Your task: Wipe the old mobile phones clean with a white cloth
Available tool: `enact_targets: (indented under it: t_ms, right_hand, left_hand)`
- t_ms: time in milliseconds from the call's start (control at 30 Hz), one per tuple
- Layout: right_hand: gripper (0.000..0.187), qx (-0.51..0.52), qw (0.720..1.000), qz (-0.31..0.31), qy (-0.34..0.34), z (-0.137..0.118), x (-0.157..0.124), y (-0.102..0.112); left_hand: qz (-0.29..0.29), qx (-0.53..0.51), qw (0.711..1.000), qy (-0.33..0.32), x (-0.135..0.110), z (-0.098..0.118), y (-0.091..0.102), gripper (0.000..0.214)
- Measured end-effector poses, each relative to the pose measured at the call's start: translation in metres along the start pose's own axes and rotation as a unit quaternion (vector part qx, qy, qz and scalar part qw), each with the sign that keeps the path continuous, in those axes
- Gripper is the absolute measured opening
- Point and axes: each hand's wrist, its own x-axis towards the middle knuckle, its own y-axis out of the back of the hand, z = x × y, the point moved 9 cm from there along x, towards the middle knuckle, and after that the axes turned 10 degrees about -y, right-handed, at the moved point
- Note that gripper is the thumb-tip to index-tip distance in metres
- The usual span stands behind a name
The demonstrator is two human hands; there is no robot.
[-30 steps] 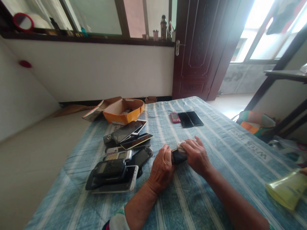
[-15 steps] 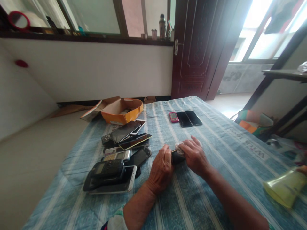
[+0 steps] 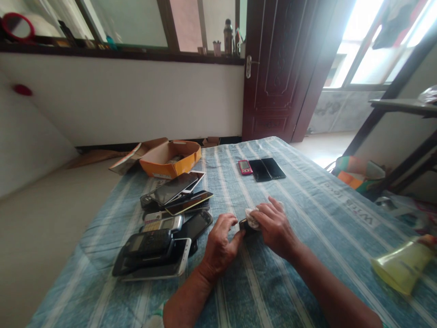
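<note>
I see the left hand with its fingers curled in narrow and the thumb stretched forward, pinching the left end of a small dark phone. The right hand comes in from the other side. Its fingers are bent down over a white cloth, bunched and pressed onto the top of that phone. Only a dark sliver of the phone shows between the two hands, so I cannot tell which face is up. It sits low on the striped cloth, about the middle of the table and close to me.

Moving outward, just left of the left hand is a heap of phones. Slabs and old keypad handsets are stacked and overlapping, and the nearest one is white-edged. Beyond the heap, at the far left edge of the table, is an open orange box.

Far from me, past the hands, a pink phone lies in a neat row with two black phones, side by side and well apart from the heap. At the near right edge is a yellow-green bottle, blurred. A dark wooden door stands behind the table.
</note>
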Motion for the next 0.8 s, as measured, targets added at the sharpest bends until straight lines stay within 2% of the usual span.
enact_targets:
  t_ms: [267, 533, 800]
  right_hand:
    - [0.026, 0.021, 1.000, 0.001, 0.023, -0.014, -0.004, -0.002]
    - [0.028, 0.017, 0.999, -0.007, 0.039, -0.043, -0.008, -0.008]
    - [0.028, 0.006, 0.999, -0.014, 0.051, -0.039, -0.006, -0.003]
  left_hand:
    - [0.004, -0.026, 1.000, -0.011, 0.000, 0.011, 0.003, 0.012]
    - [-0.018, -0.076, 0.996, 0.037, -0.001, 0.005, -0.004, 0.012]
    - [-0.033, -0.090, 0.994, 0.042, 0.000, 0.005, -0.009, 0.011]
